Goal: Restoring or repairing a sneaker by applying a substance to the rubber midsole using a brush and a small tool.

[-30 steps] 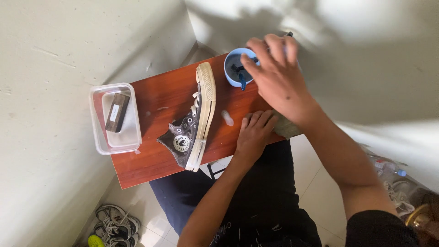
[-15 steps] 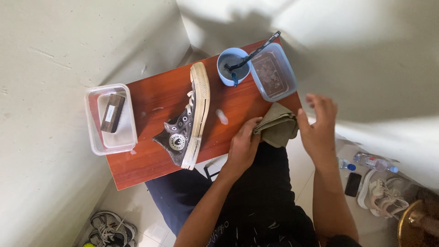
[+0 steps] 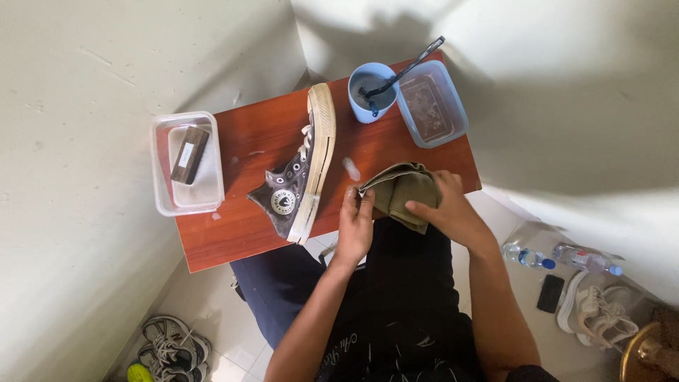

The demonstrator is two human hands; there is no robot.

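Note:
A dark high-top sneaker (image 3: 300,177) with a cream sole lies on its side on a small reddish-brown table (image 3: 262,134). My left hand (image 3: 355,225) and my right hand (image 3: 453,209) both hold a folded olive-green cloth (image 3: 401,189) at the table's near edge, right of the shoe. The left hand pinches the cloth's left corner; the right hand grips its right side. A blue cup (image 3: 368,92) with a dark brush standing in it sits at the far edge.
A clear tub (image 3: 433,106) of murky water stands right of the cup. Another clear container (image 3: 185,164) with a dark block sits at the table's left end. Shoes, two bottles and a phone lie on the floor. Walls close in behind and left.
My right hand drew back from the blue cup, leaving the brush in it, and came down onto the cloth. The left hand shifted from the table edge to the cloth's corner.

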